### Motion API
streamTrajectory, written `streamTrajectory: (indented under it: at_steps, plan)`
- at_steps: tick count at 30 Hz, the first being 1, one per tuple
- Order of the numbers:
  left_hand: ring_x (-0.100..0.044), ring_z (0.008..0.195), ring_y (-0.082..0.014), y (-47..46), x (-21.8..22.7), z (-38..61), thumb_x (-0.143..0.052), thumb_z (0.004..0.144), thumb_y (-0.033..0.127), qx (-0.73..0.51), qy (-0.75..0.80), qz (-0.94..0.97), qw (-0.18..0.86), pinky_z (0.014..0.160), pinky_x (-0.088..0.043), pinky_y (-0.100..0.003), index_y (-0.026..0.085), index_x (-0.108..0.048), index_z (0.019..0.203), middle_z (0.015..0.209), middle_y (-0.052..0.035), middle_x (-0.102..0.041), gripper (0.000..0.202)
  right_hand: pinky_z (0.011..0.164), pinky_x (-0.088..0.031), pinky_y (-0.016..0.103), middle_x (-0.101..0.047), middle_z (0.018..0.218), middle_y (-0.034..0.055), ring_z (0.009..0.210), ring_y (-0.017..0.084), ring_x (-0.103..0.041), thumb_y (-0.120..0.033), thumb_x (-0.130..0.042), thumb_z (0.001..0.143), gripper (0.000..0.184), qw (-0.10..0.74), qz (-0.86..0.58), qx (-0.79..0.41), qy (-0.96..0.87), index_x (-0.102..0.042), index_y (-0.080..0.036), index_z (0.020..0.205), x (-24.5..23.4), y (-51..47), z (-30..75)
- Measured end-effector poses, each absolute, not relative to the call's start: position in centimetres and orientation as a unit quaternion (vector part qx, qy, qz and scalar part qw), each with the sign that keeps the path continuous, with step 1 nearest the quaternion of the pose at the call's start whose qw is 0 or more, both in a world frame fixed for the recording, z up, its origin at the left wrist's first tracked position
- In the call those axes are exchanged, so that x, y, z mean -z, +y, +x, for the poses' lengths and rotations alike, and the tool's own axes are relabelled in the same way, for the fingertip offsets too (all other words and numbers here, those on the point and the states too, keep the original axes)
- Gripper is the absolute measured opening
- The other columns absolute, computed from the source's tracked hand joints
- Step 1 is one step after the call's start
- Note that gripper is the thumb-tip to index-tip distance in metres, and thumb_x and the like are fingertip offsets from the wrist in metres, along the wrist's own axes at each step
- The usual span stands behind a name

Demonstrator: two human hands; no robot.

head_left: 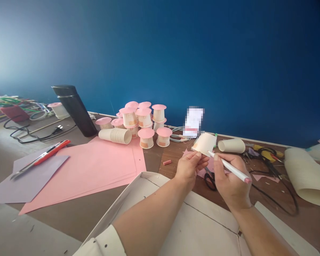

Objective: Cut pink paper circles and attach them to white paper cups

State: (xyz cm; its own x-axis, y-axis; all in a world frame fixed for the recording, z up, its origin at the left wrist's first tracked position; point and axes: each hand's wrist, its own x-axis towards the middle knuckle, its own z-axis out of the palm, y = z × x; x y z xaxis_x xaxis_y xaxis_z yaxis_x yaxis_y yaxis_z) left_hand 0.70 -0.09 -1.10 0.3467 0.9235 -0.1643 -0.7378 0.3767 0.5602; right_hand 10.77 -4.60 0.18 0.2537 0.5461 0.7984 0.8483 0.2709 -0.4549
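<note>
My left hand [188, 169] is closed on a white paper cup [204, 143], held bottom up and a little tilted, with a faint orange patch on its left side. In my right hand [233, 181] is a white marker [233, 169] with a pink end; its tip meets the cup near the lower right. Black-handled scissors [210, 180] lie under my hands among pink paper scraps [211, 165]. A pink marker cap [167, 162] rests on the table to the left of my left hand.
Stacked cups with pink paper discs [144, 113] stand by the blue wall. Nested cups [114, 136], pink sheets [104, 167], a red cutter [52, 153] and a black flask [76, 110] are leftward. A large cup stack [305, 174] and cables lie right. White board [154, 209] lies beneath my forearms.
</note>
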Motion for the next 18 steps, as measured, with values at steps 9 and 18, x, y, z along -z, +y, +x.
streamTrajectory:
  at_steps: [9, 18]
  plan:
    - [-0.067, 0.078, -0.0156, -0.12, 0.89, 0.63, -0.073, 0.077, 0.021, -0.521, 0.239, 0.198, 0.795, 0.083, -0.050, -0.030, 0.006, -0.069, 0.081, 0.081, -0.0107, -0.069, 0.016, 0.074, -0.055, 0.037, -0.072, 0.091, 0.0118, 0.086, 0.026, -0.070, -0.033, -0.058, 0.088, 0.017, 0.534, -0.593, 0.138, -0.587, -0.064, -0.018, 0.091, -0.24, -4.55, 10.83]
    - [-0.066, 0.077, -0.0154, -0.12, 0.90, 0.67, -0.074, 0.075, 0.021, -0.522, 0.246, 0.194, 0.793, 0.081, -0.050, -0.030, 0.007, -0.068, 0.079, 0.079, -0.0100, -0.068, 0.016, 0.072, -0.055, 0.037, -0.072, 0.090, 0.0114, 0.085, 0.025, -0.069, -0.033, -0.058, 0.088, 0.016, 0.534, -0.594, 0.139, -0.586, -0.064, -0.018, 0.090, -0.19, -4.38, 10.90]
